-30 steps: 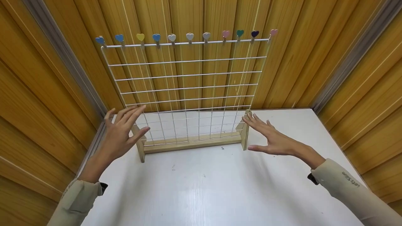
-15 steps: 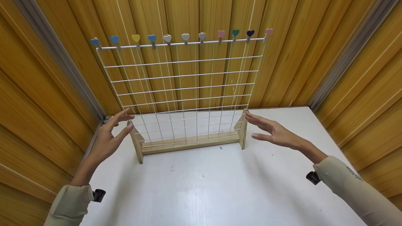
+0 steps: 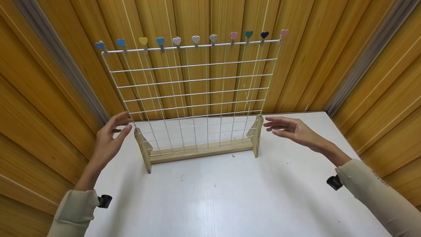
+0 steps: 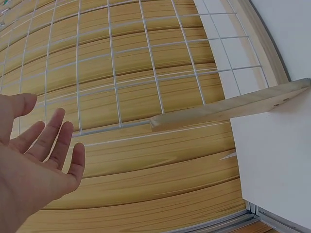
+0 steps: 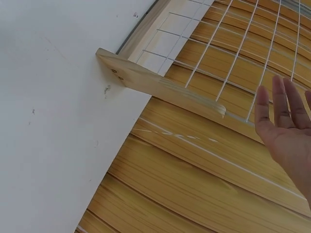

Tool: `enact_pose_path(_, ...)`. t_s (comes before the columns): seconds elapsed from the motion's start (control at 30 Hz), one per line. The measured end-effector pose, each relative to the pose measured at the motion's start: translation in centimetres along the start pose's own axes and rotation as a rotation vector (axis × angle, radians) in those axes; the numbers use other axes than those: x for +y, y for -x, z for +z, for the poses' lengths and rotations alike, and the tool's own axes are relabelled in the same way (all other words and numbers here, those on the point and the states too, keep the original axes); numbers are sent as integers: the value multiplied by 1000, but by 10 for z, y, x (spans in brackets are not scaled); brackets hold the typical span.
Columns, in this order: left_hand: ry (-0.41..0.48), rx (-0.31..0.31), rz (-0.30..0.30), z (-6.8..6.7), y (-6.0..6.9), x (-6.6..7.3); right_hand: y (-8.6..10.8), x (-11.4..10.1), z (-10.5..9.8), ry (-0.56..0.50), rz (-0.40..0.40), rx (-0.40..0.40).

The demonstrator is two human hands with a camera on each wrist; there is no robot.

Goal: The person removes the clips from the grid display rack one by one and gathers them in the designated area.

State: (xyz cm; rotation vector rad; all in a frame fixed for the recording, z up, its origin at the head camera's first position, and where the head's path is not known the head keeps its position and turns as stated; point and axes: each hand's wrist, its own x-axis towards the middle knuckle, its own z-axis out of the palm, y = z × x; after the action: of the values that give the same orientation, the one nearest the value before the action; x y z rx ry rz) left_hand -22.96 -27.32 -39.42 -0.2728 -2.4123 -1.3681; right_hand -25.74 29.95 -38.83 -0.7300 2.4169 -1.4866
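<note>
Here we are, and both hands flank the wire grid (image 3: pixel 207 79), one at each side, palms turned inward, a posture that looks meant for guarding or steadying it. The left hand (image 3: pixel 110 140) has its fingers loosely bent, thumb held apart, nothing in its grasp; its fingertips sit right by the side wire, and whether they touch I can't tell. Across the way, the right hand (image 3: pixel 302 133) is relaxed too, fingers together and gently curved, holding nothing, with a slim gap to the right wooden upright (image 3: pixel 257 135). And the grid? It stands at the back of the white table (image 3: pixel 197 204), its lower part between that upright and the left wooden upright (image 3: pixel 143 150), which presumably keep it from toppling, while the wooden crossbar (image 3: pixel 201 153) seems to brace the pair. Up top, heart-shaped clips (image 3: pixel 195 39) line the highest bar corner to corner, spaced out, probably so each heart shows clear of its neighbour!
</note>
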Motion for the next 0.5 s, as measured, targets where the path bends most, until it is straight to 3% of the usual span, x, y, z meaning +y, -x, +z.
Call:
enact_pose_path(0.3, 11, 74, -25, 2, -13, -5, -20, -29, -19, 31, -50, 85)
enact_pose_path(0.5, -10, 29, -75, 7, -24, -10, -31, -53, -31, 34, -112, 165)
